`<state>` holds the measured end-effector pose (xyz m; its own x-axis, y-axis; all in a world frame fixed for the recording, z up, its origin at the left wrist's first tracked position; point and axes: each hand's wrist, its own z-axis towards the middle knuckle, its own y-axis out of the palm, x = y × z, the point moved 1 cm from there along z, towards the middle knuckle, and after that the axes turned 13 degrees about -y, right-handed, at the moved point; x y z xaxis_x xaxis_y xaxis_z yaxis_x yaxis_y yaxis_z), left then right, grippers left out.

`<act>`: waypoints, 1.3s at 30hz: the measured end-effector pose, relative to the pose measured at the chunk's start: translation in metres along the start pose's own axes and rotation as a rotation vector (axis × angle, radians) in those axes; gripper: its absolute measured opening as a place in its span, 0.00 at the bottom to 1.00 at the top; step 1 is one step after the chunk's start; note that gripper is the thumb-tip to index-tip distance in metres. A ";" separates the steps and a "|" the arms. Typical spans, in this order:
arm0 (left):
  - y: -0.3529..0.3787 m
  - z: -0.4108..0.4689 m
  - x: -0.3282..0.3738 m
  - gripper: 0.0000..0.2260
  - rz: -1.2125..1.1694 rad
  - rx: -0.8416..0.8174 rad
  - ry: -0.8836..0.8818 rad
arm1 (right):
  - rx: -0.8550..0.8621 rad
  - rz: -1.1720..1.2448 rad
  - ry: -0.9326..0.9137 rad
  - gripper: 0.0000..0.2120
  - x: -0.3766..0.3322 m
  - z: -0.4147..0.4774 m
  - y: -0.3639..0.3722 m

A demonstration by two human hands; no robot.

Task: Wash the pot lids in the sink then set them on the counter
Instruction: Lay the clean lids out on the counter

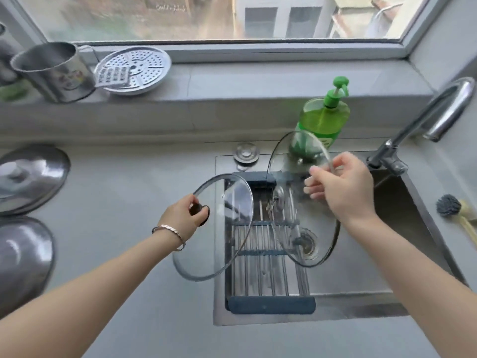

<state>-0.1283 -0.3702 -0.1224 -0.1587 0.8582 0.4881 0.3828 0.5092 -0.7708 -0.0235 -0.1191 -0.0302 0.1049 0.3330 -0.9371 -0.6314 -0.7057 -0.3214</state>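
My left hand (182, 215) grips the dark knob of a glass lid (227, 244), held tilted over the left edge of the sink (335, 303). Pinched at its upper rim by my right hand (343, 187), a second, larger glass lid (296, 215) stands nearly upright above the sink basin. Two steel lids lie on the grey counter (129, 192) at the far left, one (28, 177) behind the other (23, 257).
A slatted drying rack (268, 285) spans the sink's left part. A green soap bottle (322, 117) stands behind the sink and the tap (423, 125) arches at the right. A dish brush (454, 210) lies right of the sink. A steel cup (54, 71) and steamer plate (134, 69) sit on the sill.
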 end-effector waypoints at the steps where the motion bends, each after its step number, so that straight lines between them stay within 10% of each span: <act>1: -0.009 0.002 -0.011 0.08 0.060 0.037 -0.001 | 0.021 0.050 -0.005 0.12 -0.003 0.000 0.008; 19: -0.096 0.075 -0.225 0.11 0.638 -0.140 0.101 | 0.272 0.700 0.509 0.03 -0.033 -0.046 0.290; 26: -0.113 0.084 -0.255 0.18 0.643 -0.222 0.122 | 0.268 0.821 0.606 0.19 -0.020 -0.063 0.349; 28: -0.125 0.094 -0.257 0.20 0.369 -0.285 -0.050 | 0.273 0.849 0.627 0.18 -0.019 -0.065 0.363; 33: -0.182 0.134 -0.251 0.20 -1.165 -0.509 -0.709 | 0.251 0.923 0.682 0.08 -0.026 -0.063 0.401; 39: -0.214 0.174 -0.251 0.08 -1.286 -0.437 -0.655 | 0.208 0.966 0.734 0.10 -0.019 -0.058 0.457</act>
<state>-0.3291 -0.6831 -0.1514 -0.9084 -0.2092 0.3619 -0.1152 0.9575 0.2643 -0.2692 -0.4840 -0.1677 -0.1092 -0.7484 -0.6542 -0.7928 -0.3315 0.5115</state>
